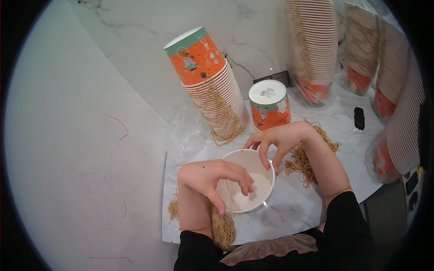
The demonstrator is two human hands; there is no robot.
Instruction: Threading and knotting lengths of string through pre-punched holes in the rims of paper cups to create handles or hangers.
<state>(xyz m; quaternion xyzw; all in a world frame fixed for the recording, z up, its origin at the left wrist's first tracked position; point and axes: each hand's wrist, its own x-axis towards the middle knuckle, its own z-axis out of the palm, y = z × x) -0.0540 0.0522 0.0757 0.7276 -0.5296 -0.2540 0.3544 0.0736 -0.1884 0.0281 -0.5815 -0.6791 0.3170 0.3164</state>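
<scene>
An open white paper bucket (262,189) stands on the marble-patterned table in front of me, its mouth toward me. My left hand (219,177) straddles its left rim, with fingers stretched over the inside and the thumb apart, outside the rim. A thin tan strand runs down the inner wall near these fingers. At the far right rim, my right hand (275,141) has its index finger inside and thumb outside, closed about the edge. One bundle of tan yarn (223,230) lies beside my left forearm. More tan yarn (304,163) lies under my right forearm.
A tall leaning stack of paper buckets (221,99), draped with yarn, stands behind. Beside it sits an upside-down orange bucket (271,116). Several plastic-wrapped bucket stacks (314,49) line the right. A black object (359,118) lies near them. Clear plastic film (187,131) is at the left.
</scene>
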